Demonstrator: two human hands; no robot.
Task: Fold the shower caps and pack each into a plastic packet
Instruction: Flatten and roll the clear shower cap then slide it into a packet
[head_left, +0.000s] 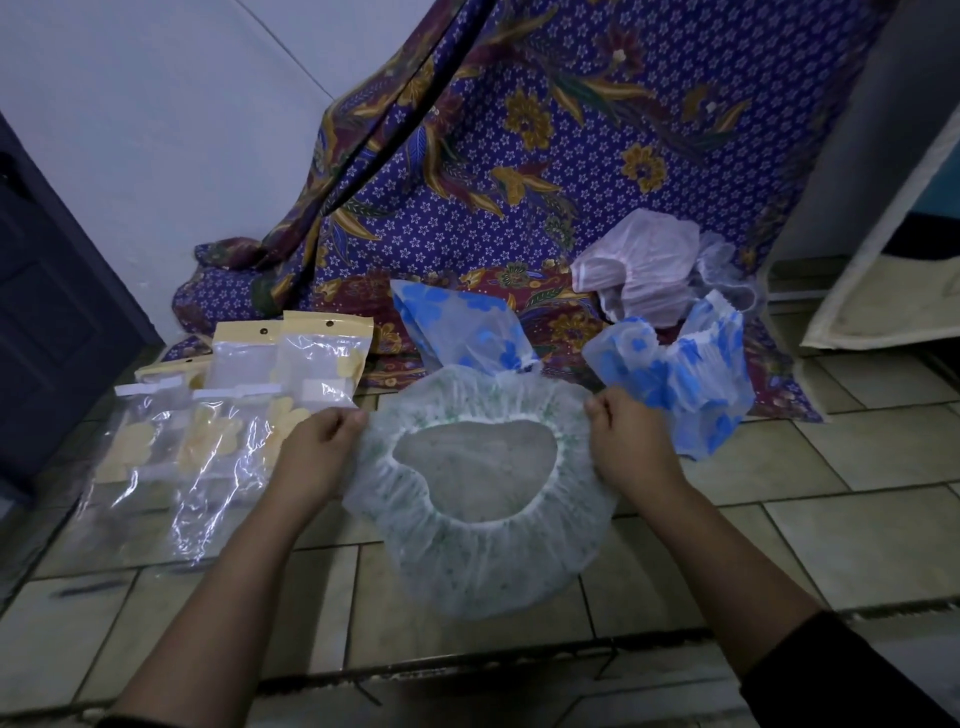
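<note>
While the left hand (319, 444) and right hand (626, 441) pinch it, seemingly by its rim, the green-speckled shower cap (483, 551) hangs opening-up above the tiled floor (831, 535).

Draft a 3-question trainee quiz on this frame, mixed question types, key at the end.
1. True or false: the green-print shower cap is already folded in half.
2. The plastic packets lie: A) left of the held cap; B) right of it; C) under it.
3. Which hands pinch the cap's edge?

Key:
1. False. The cap is spread out with its elastic opening facing up.
2. A.
3. Both. The left hand and right hand pinch opposite sides.
</note>
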